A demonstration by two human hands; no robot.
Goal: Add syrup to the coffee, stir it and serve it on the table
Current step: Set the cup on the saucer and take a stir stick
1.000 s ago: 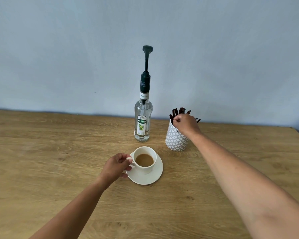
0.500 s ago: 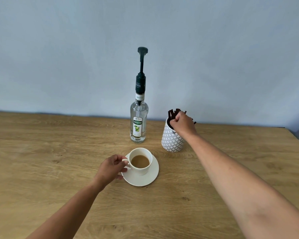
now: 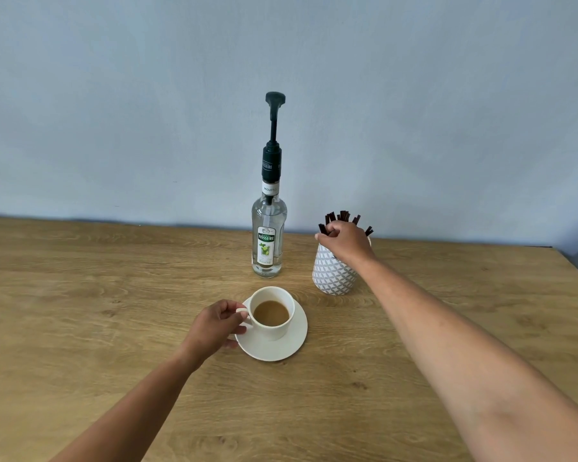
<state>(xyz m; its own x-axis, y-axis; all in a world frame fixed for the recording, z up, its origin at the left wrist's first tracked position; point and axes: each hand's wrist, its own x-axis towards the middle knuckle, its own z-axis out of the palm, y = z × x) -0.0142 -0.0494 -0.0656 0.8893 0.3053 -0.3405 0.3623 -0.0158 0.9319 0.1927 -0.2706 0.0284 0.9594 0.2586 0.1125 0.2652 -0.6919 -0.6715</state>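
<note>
Table: I see the light oak-grain wooden table (image 3: 114, 328) filling the lower frame.
Bottle: tall clear glass syrup bottle (image 3: 268, 241) with dark pump, centre frame, behind the cup; label reads "TEISSEIRE"; pump collar repeats it.
Holder: white lattice-pattern ceramic holder (image 3: 332, 278), right of centre; my right hand (image 3: 346, 241) is closed over the dark brown stir sticks (image 3: 342, 216), whether pinching one I cannot tell.
Cup: white ceramic coffee cup (image 3: 274, 315) on white round saucer (image 3: 281, 348); left hand (image 3: 214, 328) pinches the handle, I judge to steady it.
</note>
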